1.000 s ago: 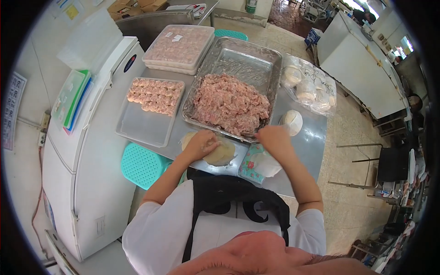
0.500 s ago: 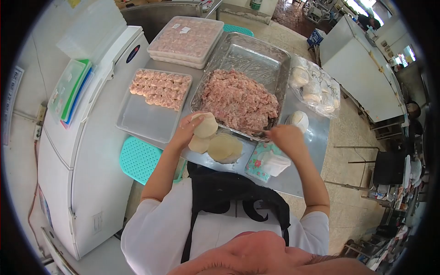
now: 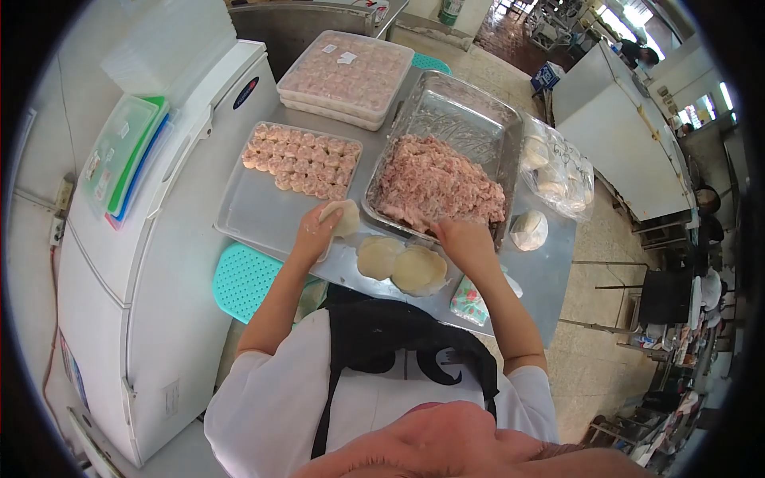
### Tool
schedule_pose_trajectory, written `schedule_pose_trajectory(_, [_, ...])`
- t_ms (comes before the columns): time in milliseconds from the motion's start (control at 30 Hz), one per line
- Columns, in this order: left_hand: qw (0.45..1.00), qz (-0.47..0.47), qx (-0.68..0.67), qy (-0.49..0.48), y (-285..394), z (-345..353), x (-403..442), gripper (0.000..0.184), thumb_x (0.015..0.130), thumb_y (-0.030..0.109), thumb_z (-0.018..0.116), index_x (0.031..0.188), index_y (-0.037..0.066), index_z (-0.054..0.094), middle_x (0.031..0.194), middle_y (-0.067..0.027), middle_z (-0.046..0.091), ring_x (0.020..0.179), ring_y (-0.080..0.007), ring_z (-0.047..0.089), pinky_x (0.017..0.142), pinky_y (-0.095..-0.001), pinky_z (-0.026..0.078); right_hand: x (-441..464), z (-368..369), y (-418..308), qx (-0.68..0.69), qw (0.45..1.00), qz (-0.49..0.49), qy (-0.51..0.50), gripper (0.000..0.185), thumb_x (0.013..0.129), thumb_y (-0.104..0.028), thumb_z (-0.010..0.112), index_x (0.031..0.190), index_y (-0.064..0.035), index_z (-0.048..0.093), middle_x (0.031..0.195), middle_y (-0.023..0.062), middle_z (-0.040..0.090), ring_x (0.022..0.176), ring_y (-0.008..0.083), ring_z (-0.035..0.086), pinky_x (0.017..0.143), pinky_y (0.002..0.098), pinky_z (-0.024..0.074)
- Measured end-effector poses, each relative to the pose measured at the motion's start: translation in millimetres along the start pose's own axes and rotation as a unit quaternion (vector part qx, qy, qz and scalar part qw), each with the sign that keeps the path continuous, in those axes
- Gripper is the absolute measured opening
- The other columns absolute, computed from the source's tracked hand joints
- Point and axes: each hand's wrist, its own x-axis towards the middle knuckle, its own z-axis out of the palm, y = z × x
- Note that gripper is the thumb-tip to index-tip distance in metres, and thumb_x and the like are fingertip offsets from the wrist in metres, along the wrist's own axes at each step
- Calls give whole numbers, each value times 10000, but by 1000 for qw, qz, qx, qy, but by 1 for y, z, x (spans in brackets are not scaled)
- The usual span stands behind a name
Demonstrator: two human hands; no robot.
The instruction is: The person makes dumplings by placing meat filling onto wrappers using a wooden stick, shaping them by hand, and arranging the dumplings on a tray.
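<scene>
My left hand [image 3: 316, 233] holds a thin round wrapper [image 3: 345, 219] between its fingers, by the near edge of a plastic tray [image 3: 259, 209] with rows of meat-filled dumplings [image 3: 307, 162]. My right hand [image 3: 464, 241] is closed at the near rim of a metal pan [image 3: 510, 127] heaped with minced meat [image 3: 438, 183]; in this frame its fingers hide most of what it grips. Flat stacks of round wrappers [image 3: 418, 269] lie on the table just below the pan. A flowered cloth [image 3: 468, 303] is partly behind my right forearm.
Lidded containers of dumplings [image 3: 347, 76] are stacked behind the tray. Right of the pan are bagged wrappers [image 3: 550, 171] and a wrapped round bundle [image 3: 529, 231]. A white freezer [image 3: 159, 271] stands left, beside a turquoise stool [image 3: 245, 283]. A person [image 3: 640, 54] is far back.
My left hand has lifted a wrapper from the stack and moved it left toward the tray. My right hand has shifted left along the pan's near rim.
</scene>
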Motion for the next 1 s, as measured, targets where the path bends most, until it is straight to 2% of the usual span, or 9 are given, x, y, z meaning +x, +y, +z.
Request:
schedule_pose_trajectory(100, [1000, 7, -23, -5, 4, -11, 1, 312, 918, 232, 572, 1116, 3, 647, 954, -60, 674, 855, -136, 622, 768, -293, 504, 33, -14, -8, -94, 982, -36, 159, 237, 890, -261, 557, 771, -78, 647, 752, 124, 654, 679, 305, 660, 564, 461, 496])
schedule_pose_trajectory(200, [997, -8, -75, -21, -7, -21, 9, 302, 919, 216, 566, 1123, 6, 643, 974, -61, 666, 865, -135, 617, 770, -289, 501, 66, 8, 10, -166, 970, -72, 160, 176, 849, -218, 572, 779, -80, 654, 808, 111, 671, 700, 286, 675, 558, 448, 515])
schedule_pose_trajectory(300, [993, -19, -118, -23, -9, -26, 11, 296, 917, 192, 567, 1145, 15, 632, 995, -61, 661, 877, -138, 615, 780, -288, 498, 80, 36, -8, -182, 978, -43, 96, 142, 808, -176, 572, 761, -66, 648, 774, 114, 666, 677, 275, 672, 562, 416, 530])
schedule_pose_trajectory(500, [975, -59, -215, 10, -22, -32, 23, 305, 901, 112, 594, 1181, -9, 582, 1075, -100, 657, 980, -190, 643, 880, -321, 518, 45, 37, -32, -116, 989, -80, 45, 169, 799, -158, 561, 724, -57, 674, 702, 148, 661, 622, 282, 671, 532, 426, 523])
schedule_pose_trajectory(600, [942, -69, -327, 44, -21, -22, 34, 296, 913, 87, 572, 1191, -15, 566, 1104, -113, 651, 1008, -214, 645, 895, -342, 523, 27, 29, -28, -34, 999, 4, 3, 304, 907, -266, 530, 728, -50, 649, 697, 154, 650, 674, 299, 671, 551, 405, 508])
schedule_pose_trajectory(700, [914, -80, -394, 48, -19, -4, 45, 318, 929, 66, 542, 1234, -19, 518, 1181, -143, 615, 1076, -245, 618, 910, -366, 519, 13, 42, 4, 178, 983, 17, 42, 363, 944, -315, 524, 766, -28, 659, 617, 113, 610, 589, 220, 632, 524, 356, 457])
schedule_pose_trajectory(800, [888, -98, -448, -33, 11, 33, 44, 362, 969, 186, 509, 1273, -9, 477, 1232, -152, 571, 1109, -260, 587, 947, -384, 487, 5, 25, 13, 359, 926, 119, 22, 342, 956, -313, 527, 857, -34, 698, 645, 108, 606, 603, 166, 578, 600, 311, 456])
schedule_pose_trajectory(900, [793, -150, -573, -147, 25, 81, 60, 436, 1005, 326, 418, 1304, 10, 451, 1256, -141, 559, 1163, -295, 547, 1008, -439, 433, 9, 24, 30, 486, 858, 163, 14, 312, 962, -294, 534, 980, -23, 687, 610, 48, 540, 606, 130, 516, 589, 289, 432])
schedule_pose_trajectory(1000, [746, -151, -624, -177, 63, 118, 65, 566, 994, 475, 341, 1300, 11, 450, 1301, -159, 519, 1244, -325, 474, 1079, -490, 340, 10, 13, 14, 542, 825, 156, 38, 299, 962, -280, 536, 1063, -27, 661, 614, 24, 509, 641, 113, 520, 588, 283, 429])
